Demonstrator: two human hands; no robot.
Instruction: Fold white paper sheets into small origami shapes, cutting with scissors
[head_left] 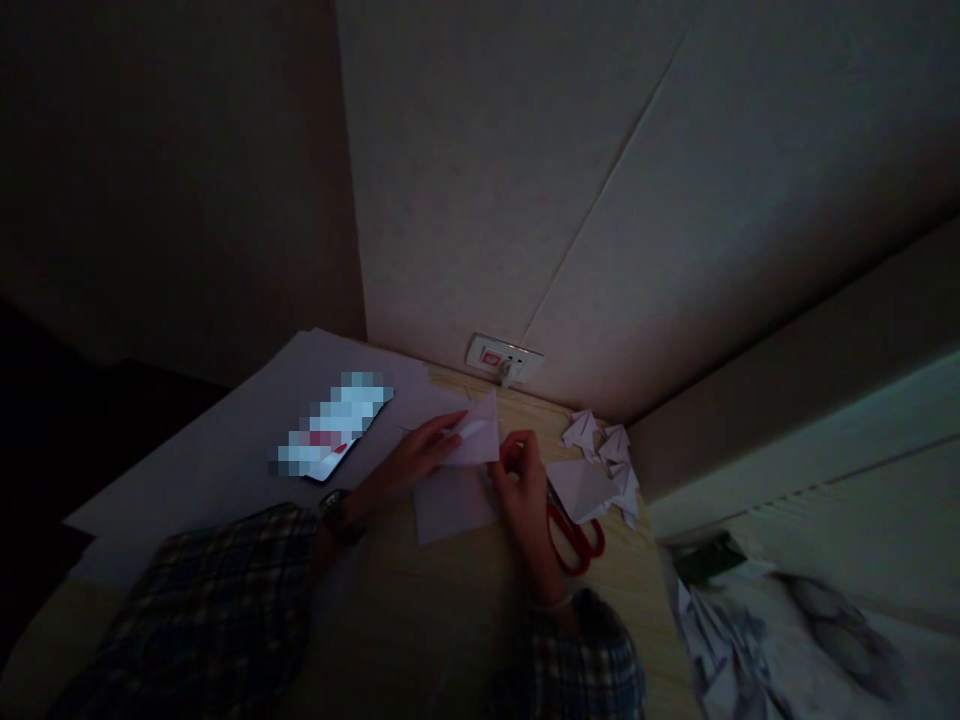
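Observation:
A partly folded sheet of white paper is held just above the table. My left hand grips its left side, the fingers closed over the fold. At the lower right corner of the paper, my right hand has its thumb and fingers pinched together on the edge. Beneath lies another white paper square, flat on the wood. Right beside my right hand rest scissors with red handles, their blades partly hidden by a loose paper piece.
Several folded paper figures sit at the table's right back corner. Large white sheets cover the left side, with a lit phone on top. A wall socket holds a plug. More folded paper lies below the right table edge.

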